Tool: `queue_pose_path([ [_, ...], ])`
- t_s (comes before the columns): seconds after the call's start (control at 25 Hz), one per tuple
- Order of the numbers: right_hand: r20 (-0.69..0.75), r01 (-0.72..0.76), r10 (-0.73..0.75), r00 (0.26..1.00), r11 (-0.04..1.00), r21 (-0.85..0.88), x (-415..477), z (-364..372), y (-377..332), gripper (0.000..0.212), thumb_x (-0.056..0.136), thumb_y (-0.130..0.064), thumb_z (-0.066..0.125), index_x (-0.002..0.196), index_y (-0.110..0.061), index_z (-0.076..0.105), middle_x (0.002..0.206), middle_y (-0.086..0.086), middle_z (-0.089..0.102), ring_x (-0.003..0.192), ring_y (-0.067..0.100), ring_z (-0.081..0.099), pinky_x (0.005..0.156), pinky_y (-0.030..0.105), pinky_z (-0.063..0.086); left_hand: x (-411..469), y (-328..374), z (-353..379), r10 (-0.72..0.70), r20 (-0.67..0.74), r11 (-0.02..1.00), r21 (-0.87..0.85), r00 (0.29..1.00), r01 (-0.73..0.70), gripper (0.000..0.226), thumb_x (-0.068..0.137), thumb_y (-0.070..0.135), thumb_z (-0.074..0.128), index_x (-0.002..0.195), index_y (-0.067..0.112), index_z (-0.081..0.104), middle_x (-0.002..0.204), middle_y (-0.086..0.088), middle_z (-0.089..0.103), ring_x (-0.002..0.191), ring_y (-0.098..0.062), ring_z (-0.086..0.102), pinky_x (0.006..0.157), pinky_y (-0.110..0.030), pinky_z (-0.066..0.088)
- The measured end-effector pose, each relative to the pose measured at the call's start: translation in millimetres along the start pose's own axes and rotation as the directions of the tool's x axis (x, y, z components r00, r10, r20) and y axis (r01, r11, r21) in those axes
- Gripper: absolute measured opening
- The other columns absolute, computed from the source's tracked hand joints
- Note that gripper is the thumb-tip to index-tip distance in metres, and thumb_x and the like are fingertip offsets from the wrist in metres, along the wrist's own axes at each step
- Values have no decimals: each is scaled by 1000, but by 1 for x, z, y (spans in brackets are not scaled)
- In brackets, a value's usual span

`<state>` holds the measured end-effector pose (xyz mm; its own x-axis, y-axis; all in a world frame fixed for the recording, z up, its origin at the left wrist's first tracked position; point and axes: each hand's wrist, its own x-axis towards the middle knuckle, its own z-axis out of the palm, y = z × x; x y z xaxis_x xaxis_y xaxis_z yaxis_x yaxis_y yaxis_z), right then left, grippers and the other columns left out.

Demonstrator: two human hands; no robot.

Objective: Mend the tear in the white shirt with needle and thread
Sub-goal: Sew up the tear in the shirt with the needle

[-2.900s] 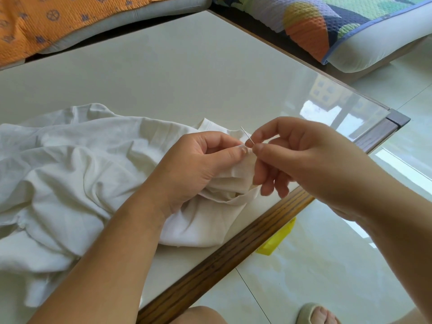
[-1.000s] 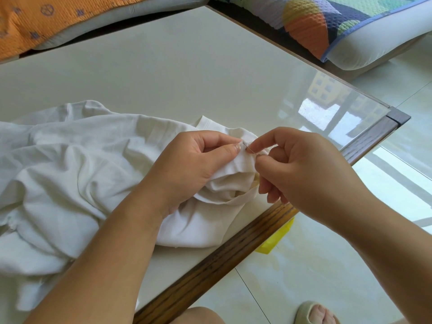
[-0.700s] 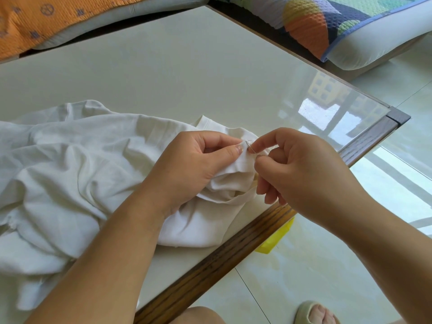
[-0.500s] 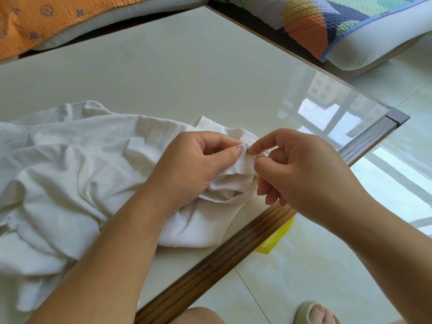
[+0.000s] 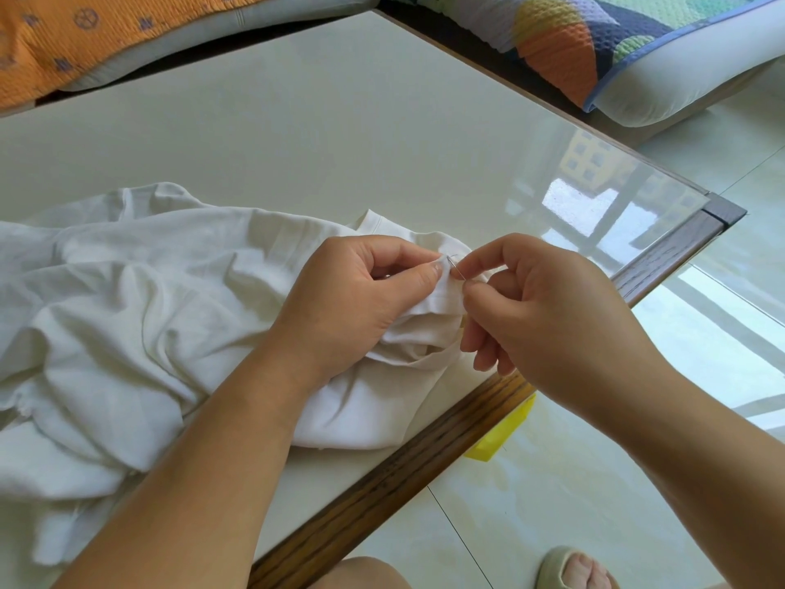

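Note:
The white shirt (image 5: 127, 325) lies crumpled on the left half of the table, one edge bunched near the table's front right rim. My left hand (image 5: 352, 299) grips that bunched fold between thumb and fingers. My right hand (image 5: 543, 316) pinches a thin silver needle (image 5: 455, 266) between thumb and forefinger, the needle's tip lying against the fold right by my left thumb. The thread and the tear are too fine to make out.
The cream glass-topped table (image 5: 340, 129) has a dark wooden rim (image 5: 424, 457) along its right side. A yellow object (image 5: 501, 435) sits on the tiled floor under that rim. Cushions (image 5: 616, 44) lie beyond the table's far edge. A sandalled foot (image 5: 573, 567) shows at bottom right.
My right hand brought the needle down from above the fold into the cloth by my left thumb. Over the last second both hands stay almost still.

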<state>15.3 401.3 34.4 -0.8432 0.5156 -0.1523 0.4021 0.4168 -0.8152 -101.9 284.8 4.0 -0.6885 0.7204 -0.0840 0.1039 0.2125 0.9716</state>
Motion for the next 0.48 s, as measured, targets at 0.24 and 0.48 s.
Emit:
queue_pose_path([
  [0.24,0,15,-15,1000,1000,6,-1,0,0,17,93,-13,48,93,-27,59,58,-7,69,42,2,58,43,11,43,-1,0,0,-7,3,1000,-24,1000,7,13,91,23,69,97,19,79,87,1,78,90,-15,73,89,-37,56],
  [0.48,-36,11,-9,999,999,46,3,1,3,10,97,-18,50,89,-19,57,57,-4,70,43,11,60,42,12,43,-2,1,4,52,-13,998,38,999,-52,12,90,20,70,97,20,80,88,6,77,93,-10,72,92,-35,56],
])
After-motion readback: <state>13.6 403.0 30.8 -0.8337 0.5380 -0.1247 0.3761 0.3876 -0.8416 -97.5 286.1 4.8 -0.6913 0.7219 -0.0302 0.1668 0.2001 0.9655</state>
